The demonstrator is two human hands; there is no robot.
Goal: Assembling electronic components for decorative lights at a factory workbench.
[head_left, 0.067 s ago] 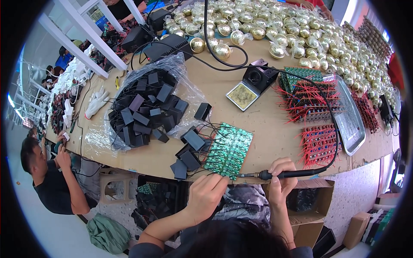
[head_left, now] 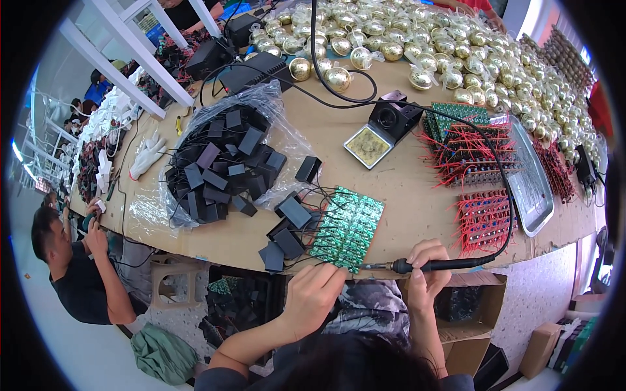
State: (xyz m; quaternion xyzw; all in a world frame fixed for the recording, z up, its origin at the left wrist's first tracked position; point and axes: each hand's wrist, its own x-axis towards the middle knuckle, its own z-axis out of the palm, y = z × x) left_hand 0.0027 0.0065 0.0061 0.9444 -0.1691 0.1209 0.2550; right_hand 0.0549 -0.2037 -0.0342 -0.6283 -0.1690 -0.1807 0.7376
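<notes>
- Has cardboard-topped table in front, with gold balls heaped along far side.
- Has clear bag of black boxes left of centre.
- Has green circuit panel lying at near table edge, just right of loose boxes.
- Holds left hand with fingertips together at panel's near edge; cannot tell what is pinched.
- Curls right hand around soldering iron, aimed left at panel's near corner; cannot tell contact.

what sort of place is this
Probably an electronics assembly workshop: the person's right hand holds a soldering iron at the edge of a green circuit board panel, wired black boxes lie heaped nearby, and a co-worker is busy further left.
</notes>
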